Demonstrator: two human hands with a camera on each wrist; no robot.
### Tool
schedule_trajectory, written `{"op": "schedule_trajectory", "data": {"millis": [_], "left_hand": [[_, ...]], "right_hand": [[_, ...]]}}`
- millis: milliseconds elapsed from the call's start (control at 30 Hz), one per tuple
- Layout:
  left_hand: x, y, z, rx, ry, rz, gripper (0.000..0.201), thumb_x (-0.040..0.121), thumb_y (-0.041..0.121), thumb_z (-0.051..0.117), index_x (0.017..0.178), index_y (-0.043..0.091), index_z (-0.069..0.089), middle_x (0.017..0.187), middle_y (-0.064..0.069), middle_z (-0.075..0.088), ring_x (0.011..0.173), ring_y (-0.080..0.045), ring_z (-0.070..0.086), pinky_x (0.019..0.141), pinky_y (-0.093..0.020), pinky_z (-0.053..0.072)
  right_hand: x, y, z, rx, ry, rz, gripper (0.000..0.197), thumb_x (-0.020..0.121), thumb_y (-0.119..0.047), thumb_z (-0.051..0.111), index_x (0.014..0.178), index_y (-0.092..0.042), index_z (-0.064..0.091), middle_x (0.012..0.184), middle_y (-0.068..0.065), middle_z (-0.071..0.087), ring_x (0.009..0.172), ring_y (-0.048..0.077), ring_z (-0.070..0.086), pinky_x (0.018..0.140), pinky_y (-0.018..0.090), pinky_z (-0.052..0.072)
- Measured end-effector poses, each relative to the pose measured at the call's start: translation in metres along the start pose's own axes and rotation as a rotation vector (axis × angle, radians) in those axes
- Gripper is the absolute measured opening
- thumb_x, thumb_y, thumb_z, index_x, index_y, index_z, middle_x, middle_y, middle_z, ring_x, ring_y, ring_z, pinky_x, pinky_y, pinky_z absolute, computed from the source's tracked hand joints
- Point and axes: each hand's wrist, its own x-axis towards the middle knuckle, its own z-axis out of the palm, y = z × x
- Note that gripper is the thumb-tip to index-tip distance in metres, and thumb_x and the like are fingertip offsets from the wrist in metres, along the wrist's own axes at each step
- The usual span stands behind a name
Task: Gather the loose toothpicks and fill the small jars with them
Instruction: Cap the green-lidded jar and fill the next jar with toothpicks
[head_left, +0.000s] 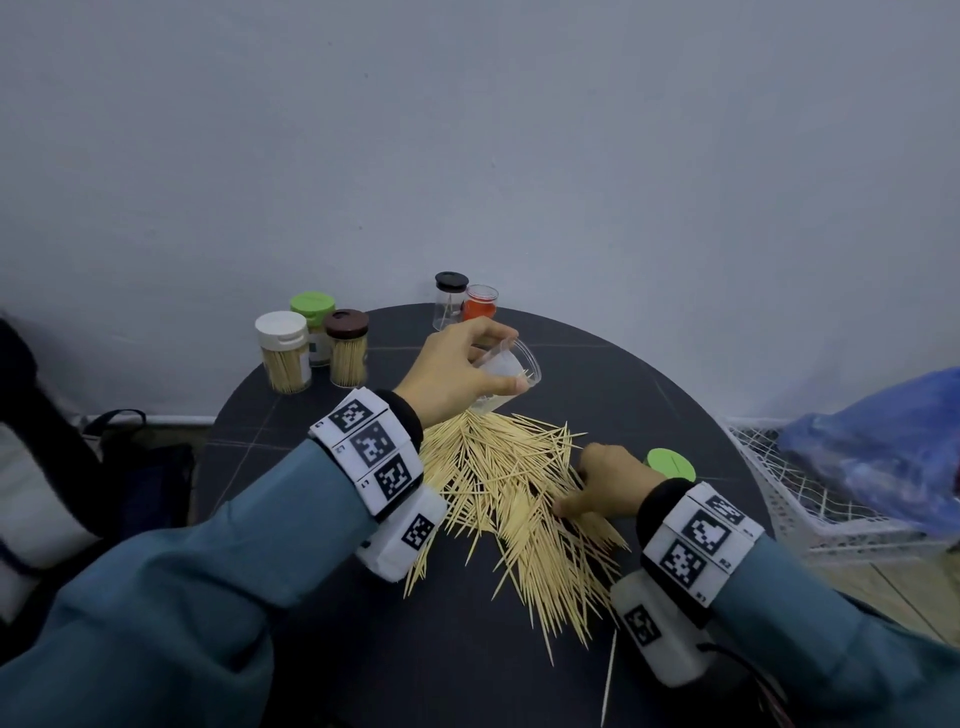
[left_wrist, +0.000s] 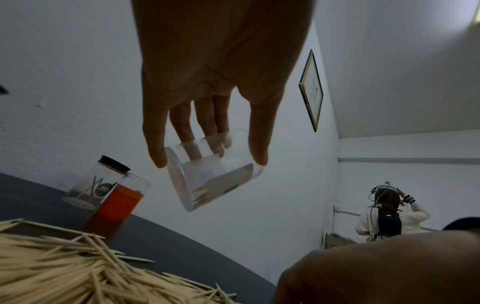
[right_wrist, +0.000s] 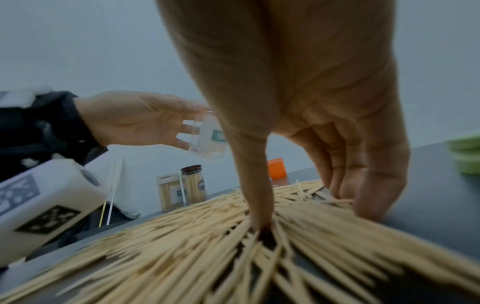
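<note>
While left hand (head_left: 453, 367) grips tilted clear jar (head_left: 506, 370) above toothpicks (head_left: 511, 499), right hand (head_left: 605, 488) fingers (right_wrist: 261, 207) curl, pressing pile on worktop (head_left: 322, 613).

Pale bare-wood toothpicks (head_left: 511, 488) on a matt dark bench (head_left: 452, 639); clear glossy plastic jar (left_wrist: 214, 170), smooth green plastic lid (head_left: 671, 464).

The left hand (left_wrist: 207, 86) held a clear jar (left_wrist: 213, 170) tilted above the dark table (left_wrist: 168, 246), thumb and fingertips gripping its sides. Loose toothpicks (left_wrist: 64, 273) lay heaped near; a black-lidded jar (left_wrist: 96, 183) and an orange one (left_wrist: 122, 201) stood farther off.
</note>
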Motion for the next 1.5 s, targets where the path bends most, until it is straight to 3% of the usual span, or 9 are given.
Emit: {"op": "schedule_trajectory", "data": {"millis": [267, 667, 833, 933, 1033, 1100, 1200, 1400, 1500], "left_hand": [[0.0, -0.002, -0.003, 0.002, 0.007, 0.002, 0.057, 0.073, 0.023, 0.08, 0.124, 0.019, 0.057, 0.122, 0.002, 0.06, 0.108, -0.011, 0.055, 0.067, -0.007, 0.042], [-0.002, -0.003, -0.003, 0.027, 0.02, -0.002, 0.056, 0.074, 0.021, 0.079, 0.125, 0.018, 0.055, 0.124, 0.002, 0.058, 0.108, -0.01, 0.053, 0.067, -0.007, 0.04], [-0.002, -0.004, -0.005, 0.032, 0.033, -0.007, 0.056, 0.074, 0.02, 0.079, 0.125, 0.017, 0.056, 0.124, 0.002, 0.059, 0.108, -0.01, 0.053, 0.068, -0.007, 0.04], [-0.002, -0.005, -0.007, 0.037, 0.054, -0.014, 0.054, 0.073, 0.02, 0.08, 0.121, 0.019, 0.057, 0.124, 0.003, 0.059, 0.108, -0.01, 0.053, 0.071, -0.006, 0.038], [-0.003, -0.006, -0.008, 0.02, 0.06, -0.044, 0.053, 0.073, 0.021, 0.08, 0.119, 0.021, 0.054, 0.119, 0.004, 0.058, 0.107, -0.008, 0.053, 0.073, -0.007, 0.037], [-0.004, -0.006, -0.009, 0.011, 0.06, -0.066, 0.054, 0.074, 0.023, 0.079, 0.12, 0.02, 0.051, 0.117, 0.004, 0.057, 0.107, -0.008, 0.052, 0.071, -0.007, 0.037], [-0.005, -0.006, -0.011, 0.02, 0.074, -0.074, 0.054, 0.076, 0.024, 0.077, 0.121, 0.02, 0.049, 0.116, 0.003, 0.057, 0.108, -0.009, 0.051, 0.069, -0.006, 0.035], [-0.007, -0.006, -0.018, 0.032, 0.108, -0.085, 0.054, 0.076, 0.024, 0.077, 0.123, 0.019, 0.051, 0.112, 0.005, 0.057, 0.1, -0.006, 0.049, 0.061, -0.003, 0.035], [-0.007, -0.007, -0.019, 0.031, 0.124, -0.098, 0.054, 0.075, 0.025, 0.078, 0.122, 0.018, 0.051, 0.111, 0.004, 0.057, 0.099, -0.008, 0.051, 0.062, -0.005, 0.036]], "right_hand": [[0.009, -0.009, 0.003, 0.04, 0.011, 0.02, 0.031, 0.087, -0.024, 0.064, 0.108, -0.004, 0.053, 0.112, 0.011, 0.056, 0.106, 0.025, 0.056, 0.078, 0.029, 0.043], [0.01, -0.028, 0.005, -0.12, -0.053, -0.024, 0.032, 0.099, -0.005, 0.033, 0.126, 0.004, 0.047, 0.13, 0.017, 0.051, 0.119, 0.028, 0.051, 0.096, 0.03, 0.041], [0.016, -0.024, -0.001, -0.126, -0.121, -0.079, 0.025, 0.099, -0.006, 0.032, 0.105, 0.0, 0.056, 0.101, 0.011, 0.053, 0.082, 0.016, 0.046, 0.072, 0.024, 0.04], [0.018, -0.021, -0.009, -0.05, -0.149, -0.109, 0.022, 0.101, -0.015, 0.035, 0.104, -0.005, 0.054, 0.095, 0.005, 0.048, 0.084, 0.016, 0.046, 0.071, 0.024, 0.036], [0.023, -0.019, -0.016, 0.098, -0.179, -0.1, 0.027, 0.102, -0.017, 0.034, 0.079, -0.011, 0.047, 0.078, -0.002, 0.05, 0.068, 0.009, 0.047, 0.056, 0.015, 0.038], [0.026, -0.021, -0.017, 0.216, -0.221, -0.1, 0.033, 0.102, -0.013, 0.032, 0.072, -0.013, 0.045, 0.071, -0.003, 0.052, 0.062, 0.007, 0.047, 0.061, 0.012, 0.041], [0.034, -0.02, -0.015, 0.368, -0.237, -0.136, 0.034, 0.101, -0.012, 0.031, 0.071, -0.012, 0.046, 0.068, 0.001, 0.05, 0.064, 0.01, 0.044, 0.075, 0.025, 0.039], [0.04, -0.024, -0.014, 0.625, -0.213, -0.193, 0.031, 0.1, -0.007, 0.032, 0.073, -0.007, 0.047, 0.063, 0.002, 0.042, 0.055, 0.008, 0.037, 0.052, 0.016, 0.036], [0.043, -0.023, -0.015, 0.681, -0.182, -0.201, 0.022, 0.1, -0.009, 0.035, 0.081, -0.006, 0.046, 0.067, 0.002, 0.045, 0.058, 0.009, 0.04, 0.058, 0.02, 0.037]]}}
